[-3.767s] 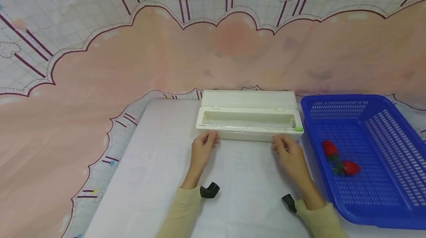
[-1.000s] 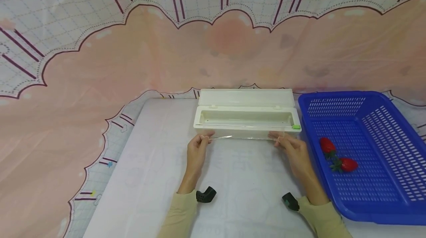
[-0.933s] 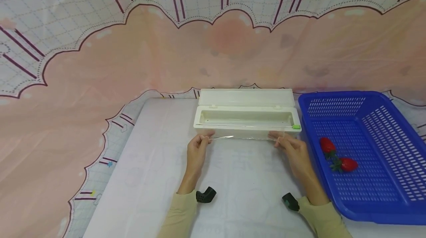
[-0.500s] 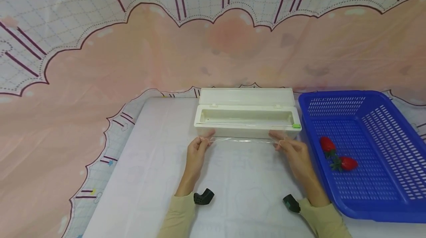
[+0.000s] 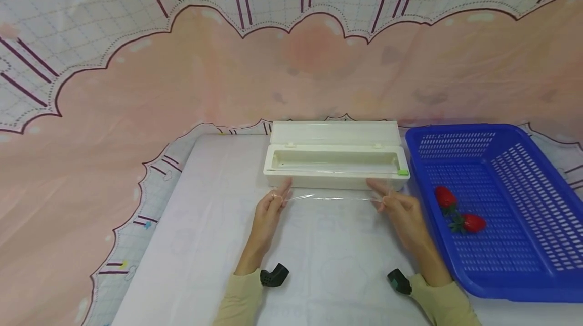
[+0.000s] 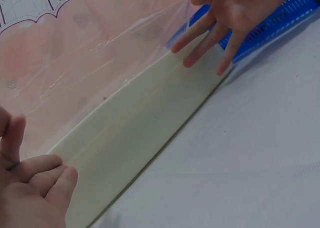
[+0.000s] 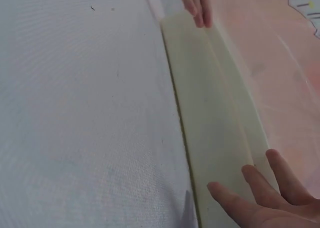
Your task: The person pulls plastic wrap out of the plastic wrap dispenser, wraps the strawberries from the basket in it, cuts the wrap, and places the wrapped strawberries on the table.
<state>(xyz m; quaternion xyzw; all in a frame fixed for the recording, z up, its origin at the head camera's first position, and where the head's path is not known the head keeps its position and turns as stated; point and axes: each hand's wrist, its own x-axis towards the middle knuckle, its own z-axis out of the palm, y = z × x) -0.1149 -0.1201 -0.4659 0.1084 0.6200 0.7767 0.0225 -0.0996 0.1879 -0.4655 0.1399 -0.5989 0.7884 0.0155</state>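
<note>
A long white cling film dispenser (image 5: 337,181) stands on the white table, its lid (image 5: 334,133) raised at the back. At the right end of its front rim sits a green slide cutter (image 5: 403,172). Clear cling film (image 5: 334,198) stretches from the dispenser toward me. My left hand (image 5: 267,212) pinches the film's left corner between thumb and index finger; my right hand (image 5: 405,214) pinches the right corner likewise. In the left wrist view the film (image 6: 125,48) spans between both hands, above the dispenser's front wall. The other fingers extend toward that wall.
A blue plastic basket (image 5: 510,285) stands close on the right, beside my right forearm. Inside lie two red strawberries (image 5: 473,222) with green leaves. A patterned pink and white cloth (image 5: 227,88) hangs behind the table (image 5: 182,245). Black wrist cameras (image 5: 275,275) sit at both cuffs.
Both hands have drawn back toward me, away from the dispenser. The front edge of the cling film has come along with them, so more film shows. Basket and strawberries stay put.
</note>
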